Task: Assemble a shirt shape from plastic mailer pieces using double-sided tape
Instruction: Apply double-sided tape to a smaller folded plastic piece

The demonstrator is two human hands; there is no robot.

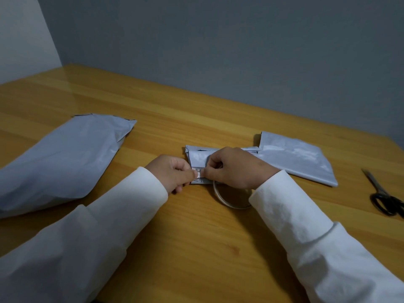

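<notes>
A small folded grey mailer piece [197,157] lies at the table's middle. Over its near edge, my left hand [172,173] and my right hand [234,167] both pinch a short white strip of double-sided tape [198,173]. The tape roll [227,200], a thin white ring, hangs beneath my right hand and is partly hidden by the wrist. A large grey mailer piece [63,158] lies at the left. Another folded grey piece [293,158] lies to the right, touching the small one.
Black-handled scissors [384,195] lie near the right edge of the wooden table [196,237]. A grey wall stands behind the table's far edge. My white sleeves cover the near corners.
</notes>
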